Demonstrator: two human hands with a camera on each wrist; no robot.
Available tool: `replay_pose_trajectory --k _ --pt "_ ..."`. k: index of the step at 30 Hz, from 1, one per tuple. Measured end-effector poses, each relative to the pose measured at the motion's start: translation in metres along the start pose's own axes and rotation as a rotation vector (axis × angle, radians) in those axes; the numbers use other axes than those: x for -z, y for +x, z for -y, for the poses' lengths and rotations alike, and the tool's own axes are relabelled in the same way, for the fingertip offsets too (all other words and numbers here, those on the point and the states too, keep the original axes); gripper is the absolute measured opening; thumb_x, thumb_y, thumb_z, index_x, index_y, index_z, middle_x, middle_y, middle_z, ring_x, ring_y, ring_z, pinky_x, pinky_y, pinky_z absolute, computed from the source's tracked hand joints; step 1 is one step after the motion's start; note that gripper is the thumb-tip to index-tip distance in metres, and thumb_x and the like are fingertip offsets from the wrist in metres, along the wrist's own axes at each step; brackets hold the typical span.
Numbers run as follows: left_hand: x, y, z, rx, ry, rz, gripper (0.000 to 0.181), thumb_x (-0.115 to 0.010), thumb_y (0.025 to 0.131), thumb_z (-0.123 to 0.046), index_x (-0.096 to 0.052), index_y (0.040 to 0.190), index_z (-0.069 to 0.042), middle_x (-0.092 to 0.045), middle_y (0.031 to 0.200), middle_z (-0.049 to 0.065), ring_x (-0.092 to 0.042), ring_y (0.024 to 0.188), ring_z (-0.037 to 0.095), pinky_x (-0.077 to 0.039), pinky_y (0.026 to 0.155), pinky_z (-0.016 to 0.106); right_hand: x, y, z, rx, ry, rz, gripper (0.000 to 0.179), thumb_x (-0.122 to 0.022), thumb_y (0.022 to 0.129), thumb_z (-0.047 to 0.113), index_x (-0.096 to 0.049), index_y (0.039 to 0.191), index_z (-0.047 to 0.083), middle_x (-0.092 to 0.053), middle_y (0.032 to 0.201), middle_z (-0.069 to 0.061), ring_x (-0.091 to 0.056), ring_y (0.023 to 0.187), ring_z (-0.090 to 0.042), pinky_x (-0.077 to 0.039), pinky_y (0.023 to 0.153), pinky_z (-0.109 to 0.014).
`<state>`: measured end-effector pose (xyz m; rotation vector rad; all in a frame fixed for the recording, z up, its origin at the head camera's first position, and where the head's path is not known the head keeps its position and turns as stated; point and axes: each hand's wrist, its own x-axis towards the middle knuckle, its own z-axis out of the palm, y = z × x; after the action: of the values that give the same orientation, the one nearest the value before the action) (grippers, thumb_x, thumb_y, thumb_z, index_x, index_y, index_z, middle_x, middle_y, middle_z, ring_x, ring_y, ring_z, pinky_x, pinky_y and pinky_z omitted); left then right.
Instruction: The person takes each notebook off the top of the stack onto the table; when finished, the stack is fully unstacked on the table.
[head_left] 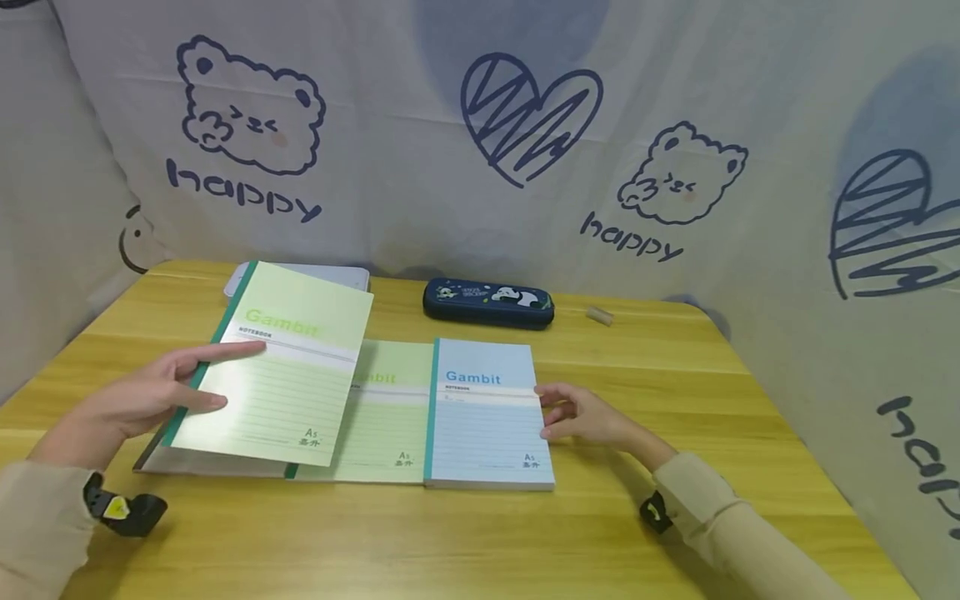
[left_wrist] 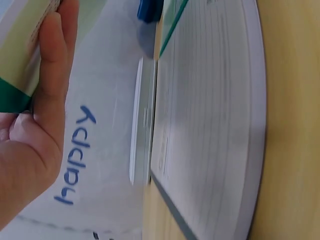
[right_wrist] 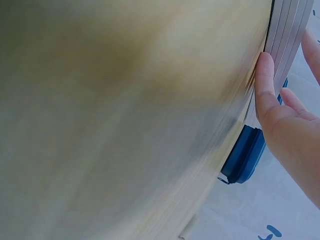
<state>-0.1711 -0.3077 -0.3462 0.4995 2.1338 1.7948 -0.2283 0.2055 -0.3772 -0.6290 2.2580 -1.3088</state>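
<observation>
While a printed cloth (head_left: 390, 167) hangs beyond the wooden worktop (head_left: 337, 542), one white box (head_left: 345, 274), one pencil case (head_left: 487, 307) and one block (head_left: 599, 315) lie at the far side. The left hand (head_left: 153, 396), its grip holding one green notebook (head_left: 277, 400), is raised at left over one white notebook (left_wrist: 215, 110); a second green notebook (head_left: 390, 454) lies left of one blue notebook (head_left: 487, 442), whose right edge the right hand (head_left: 583, 417) touches, grip loose.
</observation>
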Motion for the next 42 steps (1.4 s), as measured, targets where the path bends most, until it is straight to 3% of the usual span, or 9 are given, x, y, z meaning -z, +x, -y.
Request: replay_pose_trajectory --k 7,10,14,20,23,29,34,39,42 --pt "0.019 -0.016 0.008 0.011 0.032 -0.052 0.064 -0.056 0.075 0.01 -0.04 0.135 -0.008 0.005 0.147 0.016 0.021 0.125 0.037 0.016 0.088 0.064 0.0 0.0 0.001 0.0 -0.006 -0.001 0.061 -0.068 0.078 0.006 -0.036 0.128 -0.009 -0.047 0.116 -0.023 -0.054 0.092 -0.026 -0.046 0.076 -0.03" --pt "0.029 -0.025 0.011 0.044 0.086 -0.079 0.066 -0.055 0.078 0.008 -0.037 0.137 -0.014 0.007 0.147 0.015 -0.003 0.13 0.021 -0.011 0.103 0.046 0.0 0.001 0.001 0.005 -0.008 0.002 0.061 -0.068 0.078 0.005 -0.036 0.128 -0.009 -0.047 0.115 -0.023 -0.055 0.091 -0.026 -0.046 0.076 -0.03" --pt "0.041 -0.036 0.016 0.052 0.164 -0.102 0.065 -0.053 0.082 0.008 -0.036 0.138 -0.019 -0.009 0.143 0.002 -0.033 0.105 -0.002 -0.043 0.075 0.018 0.0 0.001 0.0 0.006 -0.007 0.0 0.061 -0.067 0.078 0.005 -0.036 0.128 -0.009 -0.047 0.115 -0.023 -0.054 0.092 -0.027 -0.047 0.076 -0.029" --pt "0.059 -0.049 0.021 0.142 0.223 -0.142 0.065 -0.055 0.083 0.002 -0.033 0.139 -0.024 -0.019 0.133 -0.009 -0.042 0.094 -0.002 -0.048 0.071 0.027 0.001 0.002 -0.001 0.005 -0.017 0.002 0.061 -0.067 0.079 0.006 -0.036 0.129 -0.009 -0.046 0.116 -0.023 -0.054 0.093 -0.028 -0.046 0.076 -0.03" --pt "0.069 -0.055 0.025 0.158 0.264 -0.126 0.067 -0.055 0.085 -0.001 -0.026 0.142 -0.022 -0.01 0.138 -0.014 -0.032 0.111 -0.004 -0.039 0.089 0.039 0.001 0.002 -0.001 0.004 -0.01 0.006 0.062 -0.068 0.079 0.007 -0.035 0.128 -0.009 -0.046 0.116 -0.023 -0.054 0.094 -0.028 -0.046 0.077 -0.031" --pt "0.086 -0.065 0.031 0.122 0.153 -0.072 0.067 -0.051 0.085 0.006 -0.034 0.137 -0.033 -0.044 0.119 -0.024 -0.059 0.09 0.013 -0.05 0.068 0.036 0.0 0.0 -0.001 0.01 -0.009 0.005 0.064 -0.068 0.078 0.008 -0.034 0.129 -0.01 -0.046 0.116 -0.024 -0.054 0.094 -0.029 -0.046 0.077 -0.031" --pt "0.1 -0.074 0.031 0.173 0.028 0.03 0.069 -0.048 0.086 0.006 -0.04 0.125 -0.05 -0.059 0.104 -0.016 -0.061 0.083 0.035 -0.048 0.064 0.048 0.0 0.0 -0.003 0.022 -0.012 0.009 0.063 -0.068 0.078 0.007 -0.034 0.128 -0.011 -0.046 0.116 -0.025 -0.054 0.093 -0.028 -0.047 0.075 -0.029" --pt "0.125 -0.083 0.037 0.297 0.126 0.03 0.067 -0.052 0.088 -0.005 -0.035 0.12 -0.061 -0.06 0.098 -0.012 -0.06 0.079 0.041 -0.048 0.062 0.048 0.0 0.0 -0.003 0.031 -0.019 0.009 0.063 -0.068 0.079 0.007 -0.034 0.128 -0.012 -0.046 0.115 -0.025 -0.054 0.092 -0.027 -0.047 0.075 -0.028" --pt "0.14 -0.092 0.047 0.288 0.172 0.033 0.069 -0.049 0.09 -0.005 -0.03 0.124 -0.062 -0.062 0.093 -0.007 -0.06 0.074 0.042 -0.048 0.059 0.049 0.0 0.001 -0.002 0.02 -0.021 0.003 0.063 -0.068 0.078 0.007 -0.034 0.128 -0.011 -0.046 0.116 -0.024 -0.054 0.092 -0.027 -0.046 0.076 -0.029"
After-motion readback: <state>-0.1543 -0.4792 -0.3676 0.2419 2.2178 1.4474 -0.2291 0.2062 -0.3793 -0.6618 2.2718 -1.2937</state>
